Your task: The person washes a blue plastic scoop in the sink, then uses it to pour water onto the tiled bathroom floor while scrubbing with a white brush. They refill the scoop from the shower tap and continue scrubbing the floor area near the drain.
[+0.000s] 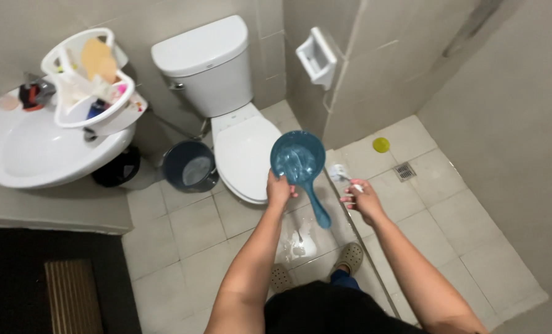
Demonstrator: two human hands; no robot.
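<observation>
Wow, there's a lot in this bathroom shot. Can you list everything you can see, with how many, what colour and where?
toilet: one, white, lid shut, against the back wall
sink: one, white, far left
basket: one, white, on the sink's rim, holding assorted small items
bucket: one, dark blue-grey, on the floor left of the toilet
bin: one, black, under the sink
holder: one, white, on the wall corner right of the toilet
floor drain: one, grey, right floor
round disc: one, yellow, near the drain
dipper: one, blue, held over the toilet's edge
brush: one, white, small, details blurred
left hand: holds the dipper's rim
right hand: fingers grip the brush
</observation>
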